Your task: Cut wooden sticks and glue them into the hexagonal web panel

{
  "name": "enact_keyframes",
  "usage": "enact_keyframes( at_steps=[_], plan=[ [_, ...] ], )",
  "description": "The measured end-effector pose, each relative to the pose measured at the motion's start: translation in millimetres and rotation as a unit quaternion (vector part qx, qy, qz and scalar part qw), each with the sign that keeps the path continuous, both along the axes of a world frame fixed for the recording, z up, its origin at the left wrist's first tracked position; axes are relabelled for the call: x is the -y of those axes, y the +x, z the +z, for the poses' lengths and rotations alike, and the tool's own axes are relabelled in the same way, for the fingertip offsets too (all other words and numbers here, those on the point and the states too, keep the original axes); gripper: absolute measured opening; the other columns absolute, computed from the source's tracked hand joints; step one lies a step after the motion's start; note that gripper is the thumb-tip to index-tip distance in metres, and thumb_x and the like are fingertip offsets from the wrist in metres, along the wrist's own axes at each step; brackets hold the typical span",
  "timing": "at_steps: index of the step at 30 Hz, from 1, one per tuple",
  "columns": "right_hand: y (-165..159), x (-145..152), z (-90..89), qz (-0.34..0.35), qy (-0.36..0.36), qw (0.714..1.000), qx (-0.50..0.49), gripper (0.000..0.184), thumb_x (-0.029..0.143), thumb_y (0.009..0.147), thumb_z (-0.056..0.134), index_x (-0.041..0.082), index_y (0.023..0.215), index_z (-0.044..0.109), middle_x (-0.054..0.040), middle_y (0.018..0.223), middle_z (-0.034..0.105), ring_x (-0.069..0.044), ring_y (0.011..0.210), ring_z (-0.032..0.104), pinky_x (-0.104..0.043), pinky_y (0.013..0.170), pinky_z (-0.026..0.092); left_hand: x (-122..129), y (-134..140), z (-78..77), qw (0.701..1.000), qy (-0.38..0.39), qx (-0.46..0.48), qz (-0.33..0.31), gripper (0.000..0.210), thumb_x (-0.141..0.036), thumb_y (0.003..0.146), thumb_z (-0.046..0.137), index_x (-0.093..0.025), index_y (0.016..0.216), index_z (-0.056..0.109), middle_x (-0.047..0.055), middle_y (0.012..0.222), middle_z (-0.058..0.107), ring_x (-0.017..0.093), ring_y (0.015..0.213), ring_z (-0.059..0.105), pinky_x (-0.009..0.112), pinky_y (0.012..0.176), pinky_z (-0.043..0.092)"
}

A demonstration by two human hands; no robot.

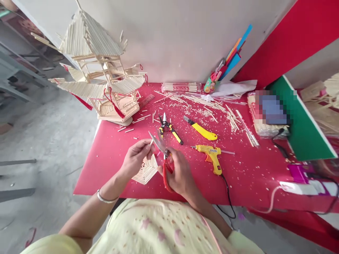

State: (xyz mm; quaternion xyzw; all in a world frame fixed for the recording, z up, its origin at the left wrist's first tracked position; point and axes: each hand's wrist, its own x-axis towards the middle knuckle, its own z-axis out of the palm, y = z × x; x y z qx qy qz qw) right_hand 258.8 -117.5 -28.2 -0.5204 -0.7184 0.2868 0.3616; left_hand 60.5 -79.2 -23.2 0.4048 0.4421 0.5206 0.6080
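My right hand (178,172) is wrapped round the red handles of a pair of scissors (166,168), whose blades point up and left. Pinched between the fingertips of my left hand (138,155) is a short pale wooden stick (152,141), close to the blade tips. Whether the blades touch the stick, I cannot tell. Under my hands a flat panel of pale sticks (146,173) laid in an angular pattern lies on the red table (111,151), partly hidden by my left hand.
A stick-built pagoda model (100,70) stands back left. Beyond my hands lie pliers (171,131), a yellow-handled knife (202,130) and a yellow glue gun (212,155) with its cord. Loose sticks (196,100), a pen cup (211,84) and a power strip (296,187) are further right.
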Motion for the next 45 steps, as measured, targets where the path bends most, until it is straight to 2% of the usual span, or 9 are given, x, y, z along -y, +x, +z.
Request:
enact_keyframes(
  at_steps=[2, 6, 9, 17, 22, 30, 34, 40, 45],
  plan=[
    [-1, -4, -3.0, 0.02, -0.001, 1.0, 0.012, 0.057, 0.043, 0.095, 0.066, 0.018, 0.143, 0.047, -0.0135, 0.114, 0.066, -0.029, 0.107, 0.064, -0.041, 0.093, 0.053, 3, 5, 0.4, 1.0, 0.003, 0.001, 0.022, 0.022, -0.033, 0.088, 0.078, -0.018, 0.105, 0.078, 0.002, 0.078, 0.067, 0.007, 0.059, 0.053, 0.021, 0.057, 0.042],
    [0, -8, -7.3, 0.046, -0.004, 0.999, 0.018, 0.055, 0.043, 0.096, 0.064, 0.018, 0.142, 0.048, -0.0123, 0.11, 0.066, -0.027, 0.101, 0.065, -0.038, 0.087, 0.053, 14, 13, 5.2, 0.999, -0.011, 0.022, 0.033, 0.032, -0.033, 0.091, 0.075, -0.018, 0.119, 0.076, 0.001, 0.075, 0.062, 0.004, 0.053, 0.042, 0.018, 0.048, 0.03],
    [-3, -6, -5.9, 0.05, 0.006, 0.998, 0.032, 0.052, 0.043, 0.097, 0.062, 0.018, 0.141, 0.049, -0.0109, 0.107, 0.067, -0.026, 0.096, 0.066, -0.036, 0.083, 0.053, 24, 15, 8.6, 0.999, -0.014, 0.032, 0.038, 0.035, -0.036, 0.09, 0.076, -0.018, 0.12, 0.076, -0.001, 0.072, 0.058, 0.003, 0.051, 0.037, 0.018, 0.046, 0.027],
    [-17, 18, 8.3, 0.042, 0.018, 0.998, 0.049, 0.044, 0.041, 0.096, 0.061, 0.021, 0.135, 0.053, -0.0085, 0.107, 0.068, -0.024, 0.095, 0.066, -0.035, 0.082, 0.051, 52, -9, 7.7, 0.993, 0.043, -0.083, 0.069, 0.038, -0.037, 0.089, 0.077, -0.021, 0.123, 0.078, 0.001, 0.074, 0.059, 0.005, 0.056, 0.042, 0.019, 0.049, 0.032],
    [-31, 35, 18.7, 0.034, 0.01, 0.998, 0.042, 0.039, 0.041, 0.098, 0.059, 0.021, 0.131, 0.054, -0.007, 0.103, 0.069, -0.023, 0.092, 0.066, -0.032, 0.079, 0.05, 62, -17, 9.7, 0.994, 0.058, -0.06, 0.072, 0.035, -0.036, 0.085, 0.08, -0.021, 0.116, 0.081, 0.002, 0.071, 0.062, 0.006, 0.055, 0.044, 0.019, 0.048, 0.033],
    [-82, 26, 30.9, 0.022, -0.065, 0.995, 0.066, 0.024, 0.029, 0.102, 0.046, 0.023, 0.124, 0.053, -0.0063, 0.105, 0.073, -0.022, 0.089, 0.07, -0.028, 0.073, 0.048, 48, -41, 1.5, 0.995, 0.053, 0.049, 0.073, 0.037, -0.034, 0.088, 0.077, -0.026, 0.125, 0.078, -0.001, 0.064, 0.062, 0.004, 0.049, 0.039, 0.019, 0.047, 0.03],
    [-104, 22, 37.5, 0.003, -0.053, 0.993, 0.107, 0.028, 0.022, 0.095, 0.048, 0.022, 0.123, 0.053, -0.0081, 0.11, 0.072, -0.024, 0.095, 0.069, -0.03, 0.077, 0.048, 39, -62, -1.8, 0.994, 0.043, 0.084, 0.05, 0.036, -0.034, 0.088, 0.077, -0.027, 0.124, 0.078, -0.001, 0.067, 0.062, 0.004, 0.05, 0.039, 0.019, 0.046, 0.03],
    [-119, 31, 40.9, -0.047, -0.055, 0.989, 0.132, 0.031, 0.019, 0.092, 0.047, 0.022, 0.123, 0.054, -0.0057, 0.103, 0.072, -0.023, 0.089, 0.068, -0.028, 0.073, 0.045, 35, -74, -4.9, 0.993, 0.024, 0.112, 0.013, 0.036, -0.035, 0.087, 0.079, -0.026, 0.122, 0.079, -0.002, 0.064, 0.058, 0.004, 0.05, 0.037, 0.019, 0.045, 0.028],
    [-124, 37, 37.1, -0.073, -0.067, 0.989, 0.109, 0.03, 0.02, 0.091, 0.049, 0.022, 0.12, 0.055, -0.0042, 0.096, 0.073, -0.02, 0.077, 0.065, -0.026, 0.064, 0.04, 38, -70, 2.5, 0.99, -0.001, 0.138, 0.001, 0.037, -0.035, 0.083, 0.082, -0.024, 0.119, 0.08, -0.004, 0.059, 0.051, 0.003, 0.049, 0.035, 0.017, 0.045, 0.026]
  ],
)
